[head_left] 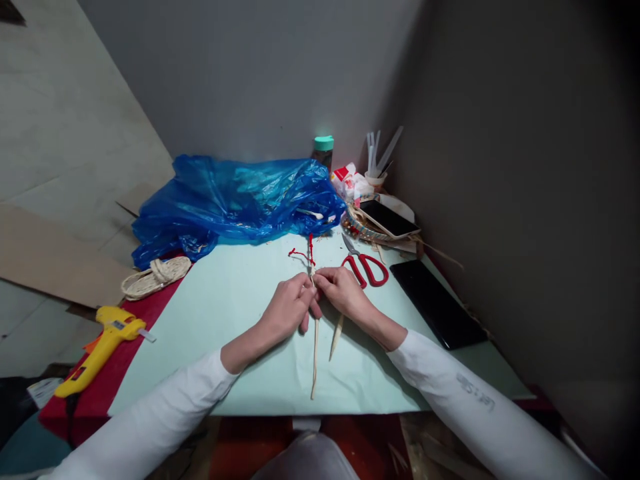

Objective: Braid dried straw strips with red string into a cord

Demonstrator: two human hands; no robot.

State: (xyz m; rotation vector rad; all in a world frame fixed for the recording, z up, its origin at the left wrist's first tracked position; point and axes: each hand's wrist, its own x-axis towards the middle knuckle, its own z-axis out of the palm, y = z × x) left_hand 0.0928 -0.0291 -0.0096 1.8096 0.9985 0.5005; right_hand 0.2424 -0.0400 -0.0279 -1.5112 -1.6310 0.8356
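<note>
My left hand [289,303] and my right hand [345,291] meet over the middle of the pale green table cover [200,333]. Both hands have their fingers pinched on a small piece of pale straw strand [315,360]. One strand hangs straight down below my fingers toward the front edge, and a broader pale strip [337,338] slants down beneath my right hand. Red cord [311,248] runs upward from the top of the straw piece, with a loose end bent to the left. The red-handled scissors [371,269] lie just beyond my right hand.
Along the back lies a blue plastic bag [220,200]. A yellow glue gun [103,350] and a woven straw piece [157,277] sit at the left. At the right are a black tablet-like slab [433,300], a phone [390,219] and a cup [375,179] of sticks.
</note>
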